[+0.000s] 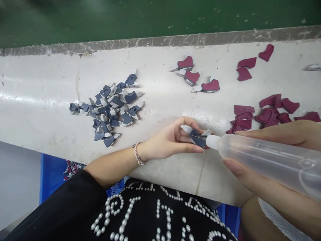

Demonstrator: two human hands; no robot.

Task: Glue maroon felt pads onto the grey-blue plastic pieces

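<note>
Navy-and-grey piece (198,139) sits pinched in your left grip (173,140) over the white desk (45,110), touching the nozzle of the clear squeeze bottle (265,160) closed in your right grip (296,134); more navy pieces (107,110) lie leftward, maroon pieces (250,117) rightward.

So on the bench (42,83) there's a loose heap of small parts (107,107) over on the left, three joined pieces (194,73) behind and to the right of it, and flat cut pieces (272,108) scattered further right. My left hand (173,140) sits at the near edge pinching one part (198,138), right hand (276,144) gripping a squeeze bottle (265,160), its tip against that part. Plastic crate (51,177) sits down below the bench edge, left side.
</note>
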